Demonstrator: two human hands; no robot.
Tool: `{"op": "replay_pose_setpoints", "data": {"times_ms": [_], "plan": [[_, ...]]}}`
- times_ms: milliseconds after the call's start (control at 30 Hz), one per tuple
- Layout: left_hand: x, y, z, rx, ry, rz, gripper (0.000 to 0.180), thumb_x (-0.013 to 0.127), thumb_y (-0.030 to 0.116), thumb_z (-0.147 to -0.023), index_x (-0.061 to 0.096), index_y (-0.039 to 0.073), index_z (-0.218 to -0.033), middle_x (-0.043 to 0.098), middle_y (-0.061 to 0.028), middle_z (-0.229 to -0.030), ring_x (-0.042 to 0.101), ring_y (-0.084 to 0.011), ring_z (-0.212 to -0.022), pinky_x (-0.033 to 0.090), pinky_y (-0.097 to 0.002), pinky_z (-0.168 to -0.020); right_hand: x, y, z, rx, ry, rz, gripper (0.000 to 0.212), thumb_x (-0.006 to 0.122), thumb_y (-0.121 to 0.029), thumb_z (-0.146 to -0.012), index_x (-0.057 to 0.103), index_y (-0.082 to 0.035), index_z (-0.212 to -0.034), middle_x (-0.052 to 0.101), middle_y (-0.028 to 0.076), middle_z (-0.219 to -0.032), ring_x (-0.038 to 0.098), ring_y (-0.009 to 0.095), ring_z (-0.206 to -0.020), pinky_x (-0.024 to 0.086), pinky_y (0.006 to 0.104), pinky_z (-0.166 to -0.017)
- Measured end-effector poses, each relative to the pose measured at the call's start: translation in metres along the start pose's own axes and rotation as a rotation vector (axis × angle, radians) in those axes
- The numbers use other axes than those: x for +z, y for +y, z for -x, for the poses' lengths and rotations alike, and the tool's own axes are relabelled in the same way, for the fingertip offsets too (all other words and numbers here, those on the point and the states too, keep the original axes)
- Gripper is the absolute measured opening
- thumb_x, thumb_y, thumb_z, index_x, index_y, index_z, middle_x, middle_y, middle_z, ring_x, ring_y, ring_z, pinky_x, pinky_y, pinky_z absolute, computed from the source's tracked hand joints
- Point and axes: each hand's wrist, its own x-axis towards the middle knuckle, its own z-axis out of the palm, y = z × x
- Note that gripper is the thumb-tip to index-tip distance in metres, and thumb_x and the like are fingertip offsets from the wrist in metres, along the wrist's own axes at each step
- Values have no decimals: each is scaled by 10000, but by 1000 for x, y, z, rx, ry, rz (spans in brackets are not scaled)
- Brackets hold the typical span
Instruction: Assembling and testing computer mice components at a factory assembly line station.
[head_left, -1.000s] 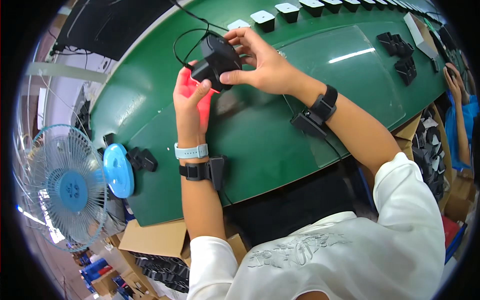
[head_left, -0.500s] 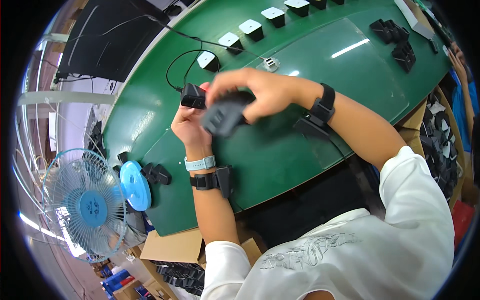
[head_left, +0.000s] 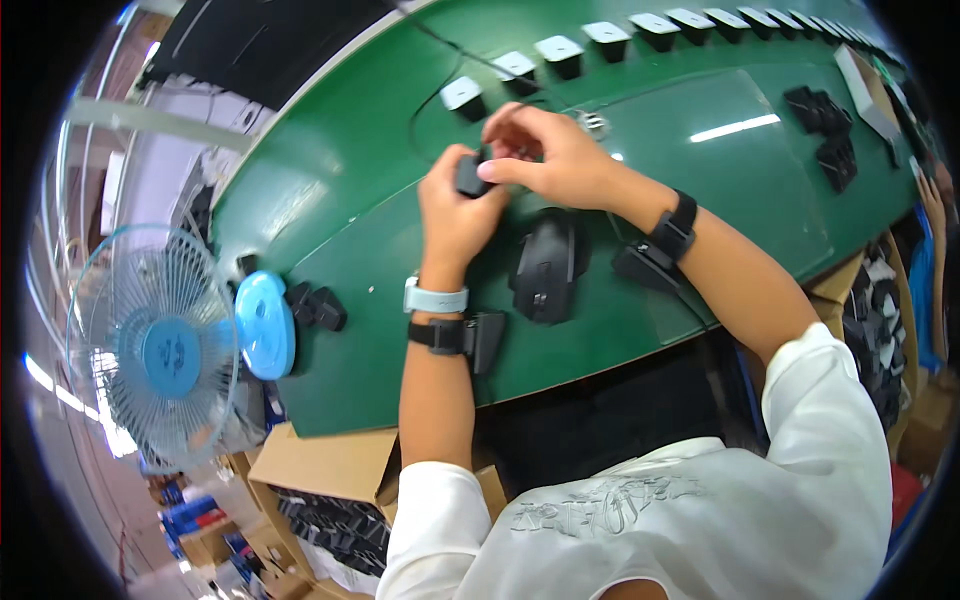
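Note:
My left hand (head_left: 455,215) is closed around a small black box-shaped device (head_left: 471,176). The thumb of my right hand (head_left: 555,160) presses on that device's right side, with the other fingers curled above it. What those curled fingers touch is partly hidden. Just below my hands, a larger dark grey casing (head_left: 545,268) with small openings at its near end lies on the green table (head_left: 400,370). A thin black cable (head_left: 418,118) runs behind my hands, and its end cannot be seen.
White-topped black holders (head_left: 560,50) line the far edge. Black parts (head_left: 825,125) sit at the right, others (head_left: 315,305) at the left beside a blue fan (head_left: 170,355). A white multi-port block (head_left: 594,124) lies beyond my right hand. Cartons (head_left: 320,465) of black parts flank the table.
My right hand has put the dark grey casing down on the table and moved to the small device in my left hand. The view has shifted, showing more holders along the far edge.

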Motion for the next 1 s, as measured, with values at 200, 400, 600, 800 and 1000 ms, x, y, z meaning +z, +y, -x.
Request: {"op": "replay_pose_setpoints", "data": {"times_ms": [200,400,600,800,1000], "plan": [[12,20,0,140,108,-166,308,765,142,-706,548,-6,-866,595,-200,-709,607,-296,-640,498,-366,-618,6,6,4,-58,180,240,209,699,-188,-942,678,9,-1007,715,110,-838,673,158,-731,527,309,-680],[-29,28,0,-259,-40,-557,506,791,342,-711,620,-68,-954,693,-305,-952,677,-458,-943,549,-476,-832,-14,19,-4,78,242,-59,176,625,-176,-1010,593,-6,-978,690,66,-798,643,121,-703,501,273,-623],[-132,13,19,-834,-170,-1123,786,751,593,-809,648,-52,-1247,671,-287,-1225,655,-406,-1155,538,-444,-939,-2,7,-6,79,88,28,170,662,-182,-987,603,-26,-960,641,19,-781,602,84,-710,493,257,-667],[-31,3,-66,113,247,-909,754,769,540,-808,582,-62,-1222,630,-283,-1184,624,-447,-1075,519,-493,-939,-11,-3,0,36,162,116,186,704,-181,-948,640,-12,-903,580,-19,-690,487,61,-645,409,267,-599],[5,-14,-104,177,237,-683,437,757,301,-795,666,-56,-1030,662,-272,-1023,645,-431,-979,527,-454,-885,-9,-9,-3,8,199,83,170,741,-165,-917,674,-9,-899,583,-25,-686,487,50,-639,407,250,-590]]}}
